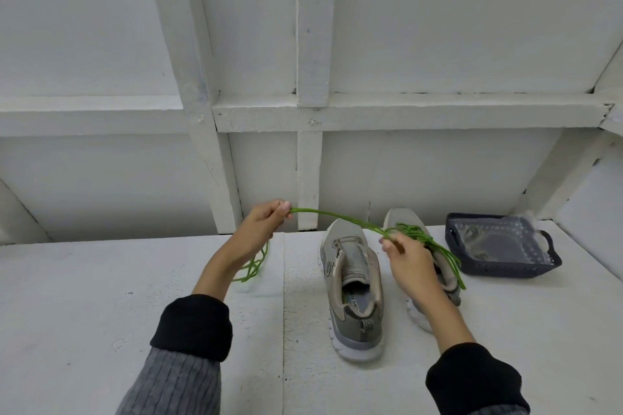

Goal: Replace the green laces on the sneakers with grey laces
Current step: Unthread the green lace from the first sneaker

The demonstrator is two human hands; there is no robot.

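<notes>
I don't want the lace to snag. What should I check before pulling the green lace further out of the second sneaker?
1. Left hand pinches the green lace: ok.
2. Right hand grips the lace near the right sneaker: ok.
3. Lace free of that sneaker's eyelets: not ok, loops still bunched there.
4. Left sneaker already unlaced: ok.
5. First green lace lying clear on the table: ok.
6. Grey laces in the basket: cannot tell.

White table (101, 280), white panelled wall (438, 27) with timber battens (312, 23)
</notes>
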